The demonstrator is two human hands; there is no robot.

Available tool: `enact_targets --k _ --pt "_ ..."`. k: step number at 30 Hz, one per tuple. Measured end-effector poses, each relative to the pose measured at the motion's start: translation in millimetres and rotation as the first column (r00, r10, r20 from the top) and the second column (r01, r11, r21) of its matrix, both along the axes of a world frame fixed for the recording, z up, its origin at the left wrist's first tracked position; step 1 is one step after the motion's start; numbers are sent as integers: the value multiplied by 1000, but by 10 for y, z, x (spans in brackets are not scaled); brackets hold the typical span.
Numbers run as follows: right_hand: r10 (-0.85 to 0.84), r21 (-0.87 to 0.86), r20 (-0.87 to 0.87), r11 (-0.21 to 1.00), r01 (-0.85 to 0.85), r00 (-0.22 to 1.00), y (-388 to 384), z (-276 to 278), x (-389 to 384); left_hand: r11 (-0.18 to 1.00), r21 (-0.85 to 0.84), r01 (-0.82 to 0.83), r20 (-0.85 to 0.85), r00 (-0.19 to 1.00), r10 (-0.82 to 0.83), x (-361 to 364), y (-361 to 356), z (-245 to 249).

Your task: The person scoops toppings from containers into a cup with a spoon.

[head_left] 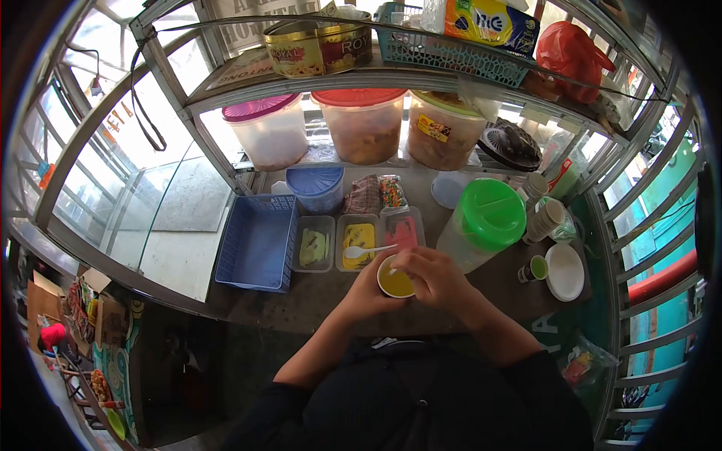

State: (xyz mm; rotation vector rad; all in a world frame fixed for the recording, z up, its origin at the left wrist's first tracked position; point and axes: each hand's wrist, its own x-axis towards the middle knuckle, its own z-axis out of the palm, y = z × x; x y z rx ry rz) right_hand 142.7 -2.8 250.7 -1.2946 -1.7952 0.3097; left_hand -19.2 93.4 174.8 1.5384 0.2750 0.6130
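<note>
A small paper cup (395, 283) with yellow liquid inside is held in my left hand (369, 291), fingers wrapped round its side. Over the cup's mouth, my right hand (430, 276) is closed in a pinch. A small pale piece shows below its fingertips at the cup, too hidden to name. Just beyond the hands, a white spoon (365, 251) lies across a clear tub of yellow stuff (360, 234). On either side of that are a tub of green stuff (313, 248) and a tub of pink stuff (404, 231).
At the left stands a blue plastic basket (256, 248). A large green-lidded container (490, 214) is close by my right hand. Stacked paper cups (543, 222), a green cup (535, 268) and white plates (564, 272) stand farther right. Lidded tubs (359, 128) line the back under a shelf (406, 84).
</note>
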Motion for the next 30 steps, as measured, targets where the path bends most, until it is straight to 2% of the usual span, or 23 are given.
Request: enact_targets --k 3,9,12,15,18,22,24,27,30 --pt "-45 61 -24 997 46 999 14 -1 61 999 19 -28 3 1000 28 -13 42 -12" --pt "-5 -66 -125 998 -4 992 -88 54 12 997 52 -59 8 998 58 -21 31 8" --pt "-39 51 -80 998 44 996 -51 2 4 997 62 -53 20 998 52 -12 4 17" --pt "-54 68 1 996 54 999 -70 38 51 996 54 -63 11 998 63 -34 8 11" --pt "-53 -1 -24 999 53 998 -123 60 -3 998 24 -53 10 999 53 -46 2 -37" --pt "50 37 45 998 -52 998 -127 81 -91 999 -30 37 13 999 -37 -57 -41 21" --pt "61 33 65 997 -63 996 -98 86 -73 1000 10 4 26 1000 -4 -53 -68 65" --pt "-28 85 150 996 16 988 -96 88 -14 999 33 -20 8 1000 19 -75 -18 28" --pt "-6 -81 -11 997 5 1000 -148 130 -67 998 54 -32 -11 999 32 -80 7 3"
